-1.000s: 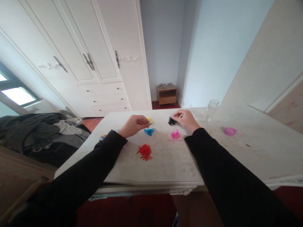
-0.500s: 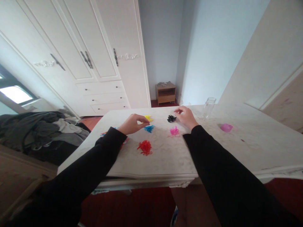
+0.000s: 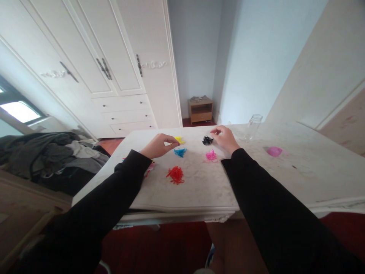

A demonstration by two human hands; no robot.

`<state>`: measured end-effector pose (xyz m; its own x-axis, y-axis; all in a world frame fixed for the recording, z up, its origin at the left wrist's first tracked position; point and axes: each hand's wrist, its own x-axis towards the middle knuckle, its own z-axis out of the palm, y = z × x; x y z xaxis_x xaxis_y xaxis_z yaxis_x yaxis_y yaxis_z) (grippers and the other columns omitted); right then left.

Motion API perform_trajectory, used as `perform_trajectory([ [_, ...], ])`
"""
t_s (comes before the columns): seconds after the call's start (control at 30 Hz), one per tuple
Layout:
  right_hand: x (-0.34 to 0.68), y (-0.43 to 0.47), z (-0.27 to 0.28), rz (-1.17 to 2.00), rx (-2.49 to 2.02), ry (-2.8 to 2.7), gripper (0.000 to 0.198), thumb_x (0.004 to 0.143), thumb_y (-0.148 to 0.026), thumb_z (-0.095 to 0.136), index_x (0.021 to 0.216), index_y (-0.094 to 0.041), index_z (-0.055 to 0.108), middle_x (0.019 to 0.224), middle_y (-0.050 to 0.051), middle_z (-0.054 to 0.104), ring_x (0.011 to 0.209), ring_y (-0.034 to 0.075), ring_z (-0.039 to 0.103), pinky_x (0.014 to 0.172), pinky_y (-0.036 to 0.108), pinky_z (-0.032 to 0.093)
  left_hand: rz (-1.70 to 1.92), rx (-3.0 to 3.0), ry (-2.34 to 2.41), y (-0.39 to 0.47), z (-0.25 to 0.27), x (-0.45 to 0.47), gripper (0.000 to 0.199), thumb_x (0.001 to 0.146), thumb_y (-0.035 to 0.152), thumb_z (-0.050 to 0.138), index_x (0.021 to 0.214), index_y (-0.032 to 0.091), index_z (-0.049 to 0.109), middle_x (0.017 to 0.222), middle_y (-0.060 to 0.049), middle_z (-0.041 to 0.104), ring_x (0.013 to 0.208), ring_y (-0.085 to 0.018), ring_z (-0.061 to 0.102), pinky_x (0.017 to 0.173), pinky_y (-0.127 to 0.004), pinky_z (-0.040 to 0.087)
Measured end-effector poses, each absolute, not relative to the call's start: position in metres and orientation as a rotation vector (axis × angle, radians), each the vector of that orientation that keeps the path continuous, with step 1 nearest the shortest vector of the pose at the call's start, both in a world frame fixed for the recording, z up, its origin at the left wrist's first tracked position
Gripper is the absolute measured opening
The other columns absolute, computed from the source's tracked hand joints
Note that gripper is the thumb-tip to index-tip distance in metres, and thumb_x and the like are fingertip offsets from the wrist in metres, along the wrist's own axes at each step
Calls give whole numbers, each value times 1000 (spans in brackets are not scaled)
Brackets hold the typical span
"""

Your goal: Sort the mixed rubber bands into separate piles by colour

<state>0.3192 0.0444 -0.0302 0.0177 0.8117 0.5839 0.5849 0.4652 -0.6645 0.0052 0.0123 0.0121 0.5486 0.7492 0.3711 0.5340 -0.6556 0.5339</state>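
Note:
My left hand [image 3: 162,145] hovers beside the yellow pile of rubber bands [image 3: 179,140] and the blue pile [image 3: 180,152], its thumb and fingertips pinched together; whatever they hold is too small to make out. Just right of the black pile [image 3: 207,140], my right hand [image 3: 224,138] has thumb and forefinger closed in a pinch, and I cannot see what is in it. A pink pile [image 3: 211,155] lies below that hand. Nearer the front sits a red pile [image 3: 175,175]. Mixed-colour bands [image 3: 150,167] are partly hidden behind my left forearm.
A clear glass jar [image 3: 253,128] stands at the table's back right. A pink bowl-like piece [image 3: 274,151] lies farther right on the white table [image 3: 205,190]. Dark clothes [image 3: 42,160] are heaped at the left. Behind are a white wardrobe [image 3: 125,80] and a small wooden cabinet [image 3: 201,110].
The view has shifted slightly. Both hands keep nearly the same pinched poses beside the piles, and the piles look unchanged.

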Motion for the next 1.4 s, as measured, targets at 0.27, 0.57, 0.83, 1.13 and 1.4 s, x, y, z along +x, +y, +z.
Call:
perform_trajectory([
  [0.27, 319, 46, -31, 268, -1227, -1685, 6, 73, -19, 62, 73, -20, 68, 82, 6, 71, 76, 20, 59, 77, 36, 49, 610, 2286, 1196, 15, 41, -35, 26, 81, 42, 72, 83, 18, 80, 77, -6, 79, 72, -19, 72, 69, -28, 54],
  [0.57, 321, 48, -33, 271, -1255, -1688, 6, 74, -20, 62, 73, -20, 68, 82, 6, 71, 78, 21, 60, 79, 36, 49, 31, 2264, 1234, 10, 45, -66, 31, 51, 37, 90, 79, 27, 83, 73, 0, 74, 63, -17, 66, 58, -24, 42],
  [0.83, 322, 49, -34, 267, -1266, -1683, 7, 73, -20, 62, 73, -19, 69, 80, 6, 70, 77, 21, 60, 79, 37, 48, -168, 2303, 1324, 15, 36, -72, 14, 63, 38, 80, 70, 26, 82, 65, -1, 71, 59, -17, 60, 56, -26, 37],
  [1.13, 323, 47, -32, 273, -1270, -1710, 7, 74, -23, 62, 73, -20, 68, 83, 8, 72, 78, 23, 61, 80, 38, 49, 113, 2200, 1310, 16, 41, -69, 11, 67, 33, 75, 68, 21, 74, 63, -1, 72, 58, -17, 64, 55, -25, 41],
  [1.4, 319, 43, -28, 264, -1272, -1693, 6, 73, -20, 62, 71, -19, 68, 81, 7, 71, 76, 21, 61, 79, 37, 49, 424, 2074, 1118, 14, 37, -56, 20, 69, 32, 84, 76, 18, 71, 72, -5, 77, 68, -19, 74, 60, -25, 53],
])
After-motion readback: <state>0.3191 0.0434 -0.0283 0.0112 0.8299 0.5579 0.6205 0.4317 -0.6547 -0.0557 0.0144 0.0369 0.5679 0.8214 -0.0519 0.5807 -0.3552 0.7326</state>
